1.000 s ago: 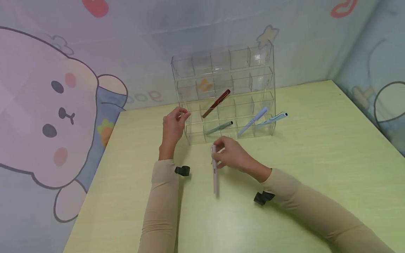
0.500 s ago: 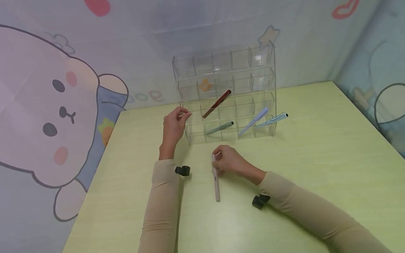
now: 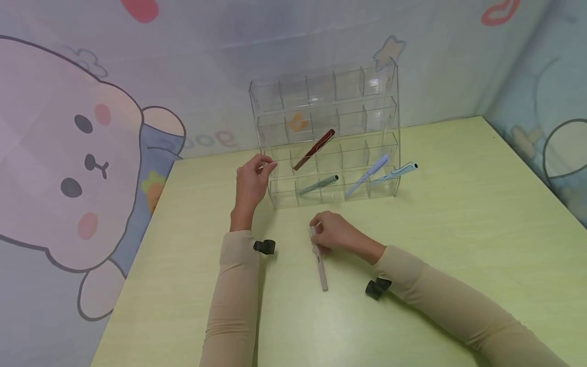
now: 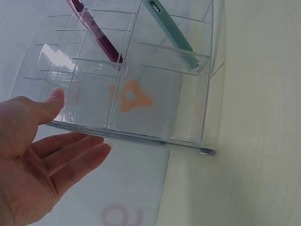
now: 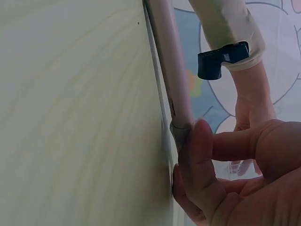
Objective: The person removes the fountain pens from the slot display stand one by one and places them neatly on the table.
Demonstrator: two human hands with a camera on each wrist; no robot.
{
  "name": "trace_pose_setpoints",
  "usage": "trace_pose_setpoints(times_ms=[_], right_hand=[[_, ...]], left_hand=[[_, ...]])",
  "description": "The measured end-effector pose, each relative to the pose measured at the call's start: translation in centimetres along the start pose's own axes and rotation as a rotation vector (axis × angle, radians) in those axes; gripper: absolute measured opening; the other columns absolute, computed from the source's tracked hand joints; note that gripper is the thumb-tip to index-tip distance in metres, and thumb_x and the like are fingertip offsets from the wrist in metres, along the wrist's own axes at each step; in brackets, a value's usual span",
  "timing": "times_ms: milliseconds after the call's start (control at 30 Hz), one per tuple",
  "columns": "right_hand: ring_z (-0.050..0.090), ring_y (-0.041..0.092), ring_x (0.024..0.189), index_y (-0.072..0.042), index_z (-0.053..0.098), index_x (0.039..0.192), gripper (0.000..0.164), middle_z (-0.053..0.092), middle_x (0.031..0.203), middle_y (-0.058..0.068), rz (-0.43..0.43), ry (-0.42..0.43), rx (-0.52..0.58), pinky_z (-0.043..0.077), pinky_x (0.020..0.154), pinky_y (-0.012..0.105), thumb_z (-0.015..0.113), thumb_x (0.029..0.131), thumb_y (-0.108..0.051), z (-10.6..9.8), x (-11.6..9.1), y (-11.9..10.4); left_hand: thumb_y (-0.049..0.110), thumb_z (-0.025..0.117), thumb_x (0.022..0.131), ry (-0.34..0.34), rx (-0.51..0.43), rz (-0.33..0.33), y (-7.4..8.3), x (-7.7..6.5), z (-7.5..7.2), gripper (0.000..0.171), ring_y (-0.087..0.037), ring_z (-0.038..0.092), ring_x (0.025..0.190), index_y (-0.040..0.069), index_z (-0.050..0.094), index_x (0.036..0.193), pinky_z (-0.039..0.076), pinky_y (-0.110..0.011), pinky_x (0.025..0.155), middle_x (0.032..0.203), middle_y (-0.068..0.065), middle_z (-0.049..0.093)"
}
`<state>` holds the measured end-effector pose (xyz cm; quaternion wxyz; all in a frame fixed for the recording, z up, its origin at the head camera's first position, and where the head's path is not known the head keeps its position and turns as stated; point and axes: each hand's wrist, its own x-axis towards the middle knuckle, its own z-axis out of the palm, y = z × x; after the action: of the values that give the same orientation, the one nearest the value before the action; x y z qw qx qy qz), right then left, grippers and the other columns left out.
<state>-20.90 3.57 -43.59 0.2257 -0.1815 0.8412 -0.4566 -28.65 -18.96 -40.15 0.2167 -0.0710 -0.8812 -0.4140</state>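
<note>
"Pale pink pen point(image 3: 322, 270)?"
"Right hand point(image 3: 337, 234): grip pinching its cap end, in front of the clear rack point(image 3: 325, 105). Touching the surface point(image 3: 183, 244)? Can't tell."
"Left hand point(image 3: 251, 181)?"
"Grip holding the rack's side."
"Progress?"
"Four racked: dark red pen point(image 3: 315, 149), second row up; green pen point(image 3: 318, 185), lavender pen point(image 3: 367, 176), light blue pen point(image 3: 395, 173), bottom row. Looks like one's left outside."
</note>
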Motion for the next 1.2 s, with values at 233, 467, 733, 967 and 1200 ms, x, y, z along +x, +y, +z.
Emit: trace_pose_setpoints(times_ms=[233, 467, 733, 967, 1200], right_hand=[[0.066, 0.015, 0.056, 0.014, 0.055, 0.125, 0.037, 0.06, 0.108, 0.022, -0.004, -0.035, 0.006, 0.056, 0.053, 0.03, 0.059, 0.089, 0.006, 0.0, -0.3, -0.1], [0.067, 0.015, 0.058, 0.015, 0.055, 0.123, 0.034, 0.058, 0.114, 0.027, -0.021, -0.044, -0.002, 0.057, 0.055, 0.029, 0.058, 0.09, 0.006, -0.1, -0.3, 0.0], [0.068, 0.018, 0.059, 0.014, 0.049, 0.132, 0.04, 0.061, 0.111, 0.025, -0.01, -0.021, -0.018, 0.057, 0.057, 0.031, 0.053, 0.095, -0.002, -0.9, -0.6, -0.9], [0.07, 0.02, 0.064, 0.01, 0.046, 0.138, 0.043, 0.051, 0.129, 0.027, -0.035, -0.003, 0.041, 0.059, 0.062, 0.032, 0.054, 0.1, -0.008, -2.9, -1.8, -2.5], [0.071, 0.029, 0.082, 0.005, 0.047, 0.14, 0.043, 0.052, 0.129, 0.025, -0.102, 0.056, 0.087, 0.059, 0.072, 0.037, 0.056, 0.101, -0.012, -6.0, -3.3, -3.8]], left_hand=[[0.025, 0.069, 0.097, -0.007, 0.005, -0.01, 0.1, 0.0, -0.1, 0.02, -0.035, 0.07, 0.103, 0.006, 0.07, 0.103, 0.051, -0.049, 0.095, 0.09, -0.016, 0.072], [0.025, 0.069, 0.097, -0.006, 0.008, -0.018, 0.2, 0.0, -0.2, 0.02, -0.035, 0.07, 0.104, 0.006, 0.07, 0.103, 0.051, -0.049, 0.094, 0.086, -0.015, 0.07], [0.024, 0.068, 0.097, -0.003, 0.001, -0.006, 0.2, 0.1, -0.2, 0.02, -0.035, 0.07, 0.103, 0.005, 0.07, 0.103, 0.052, -0.049, 0.094, 0.087, -0.015, 0.07], [0.025, 0.068, 0.098, -0.014, 0.009, -0.019, 0.3, 0.0, -0.3, 0.02, -0.033, 0.07, 0.104, 0.006, 0.07, 0.103, 0.052, -0.048, 0.094, 0.095, -0.014, 0.073], [0.028, 0.067, 0.098, -0.025, 0.022, -0.03, 0.1, -0.2, -0.2, 0.02, -0.031, 0.071, 0.101, 0.01, 0.07, 0.103, 0.042, -0.052, 0.105, 0.106, -0.011, 0.074]])
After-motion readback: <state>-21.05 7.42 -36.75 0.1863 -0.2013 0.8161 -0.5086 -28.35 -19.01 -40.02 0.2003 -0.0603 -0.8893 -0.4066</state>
